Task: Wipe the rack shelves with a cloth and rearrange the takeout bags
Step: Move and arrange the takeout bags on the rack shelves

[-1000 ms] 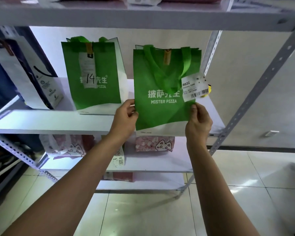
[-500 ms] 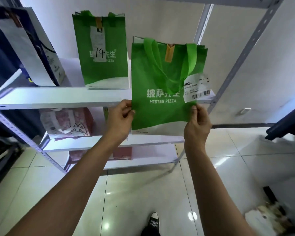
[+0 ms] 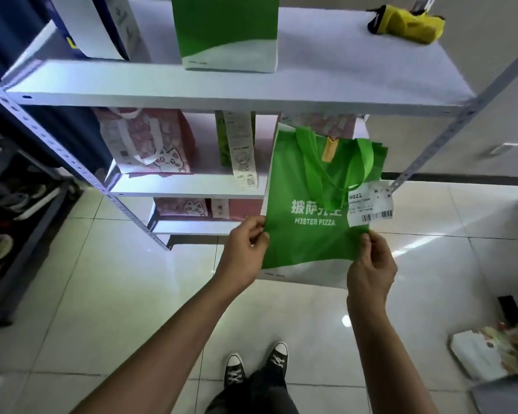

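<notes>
A green Mister Pizza takeout bag (image 3: 308, 180) with a white receipt tag hangs in the air in front of the rack, below the upper shelf (image 3: 341, 76). My left hand (image 3: 245, 249) pinches its lower left edge and my right hand (image 3: 371, 264) pinches its lower right edge. A second green bag (image 3: 226, 34) stands on the upper shelf, beside a white and navy bag (image 3: 102, 28) at the left. A yellow cloth (image 3: 407, 23) lies crumpled at the shelf's back right corner.
Pink cat-print bags (image 3: 150, 141) and a bag with a long receipt (image 3: 240, 150) fill the lower shelves. A shoe rack (image 3: 9, 204) stands at the left. A white bag (image 3: 485, 354) lies on the tiled floor at the right. My shoes (image 3: 254, 366) are below.
Both hands have lifted the green bag off the upper shelf and brought it down and toward me. The view has tilted downward, revealing the floor and the yellow cloth.
</notes>
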Demonstrator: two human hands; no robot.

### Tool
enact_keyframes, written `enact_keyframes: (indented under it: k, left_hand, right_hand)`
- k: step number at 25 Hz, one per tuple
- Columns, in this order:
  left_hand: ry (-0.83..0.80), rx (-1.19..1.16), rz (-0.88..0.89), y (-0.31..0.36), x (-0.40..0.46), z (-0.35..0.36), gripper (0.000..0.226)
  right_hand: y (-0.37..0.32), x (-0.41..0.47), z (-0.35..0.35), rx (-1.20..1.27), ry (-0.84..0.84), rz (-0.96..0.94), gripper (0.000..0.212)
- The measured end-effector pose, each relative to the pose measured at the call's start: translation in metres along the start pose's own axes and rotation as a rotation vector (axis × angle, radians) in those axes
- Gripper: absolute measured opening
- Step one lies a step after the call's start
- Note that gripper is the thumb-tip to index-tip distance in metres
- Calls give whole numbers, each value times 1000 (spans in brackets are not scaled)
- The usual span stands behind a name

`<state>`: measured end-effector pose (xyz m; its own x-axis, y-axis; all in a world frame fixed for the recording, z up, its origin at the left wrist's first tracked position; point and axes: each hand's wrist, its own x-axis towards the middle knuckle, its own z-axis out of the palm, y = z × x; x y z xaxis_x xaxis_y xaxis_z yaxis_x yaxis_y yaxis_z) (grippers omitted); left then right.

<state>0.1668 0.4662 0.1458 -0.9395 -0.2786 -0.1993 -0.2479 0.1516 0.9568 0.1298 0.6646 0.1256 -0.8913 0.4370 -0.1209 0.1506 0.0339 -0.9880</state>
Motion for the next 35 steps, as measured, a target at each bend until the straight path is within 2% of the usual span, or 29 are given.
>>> enact_keyframes:
  k: [12,15,18,26,31,35]
  left_hand:
    - [-7,84,-312,-226,36,69,24]
    - [-9,80,-355,-279,63,87,24]
    - [-30,80,-327,-324,105,100,25]
    - [-7,198,-122,-382,242,129,35]
    - [86,170,-45,-404,315,141,36]
    - [89,88,-21,-429,362,155,38]
  right_hand:
    - [242,47,0,-208,-151,292,30]
    - [296,73,13,-236,-149,318,28]
    - [342,106,37,-250,-148,313,28]
    - [405,220,124,-160,-58,136,19]
    - [433,286,165,-83,-40,2,17]
    - [461,315,189,-24,-23,-127,20]
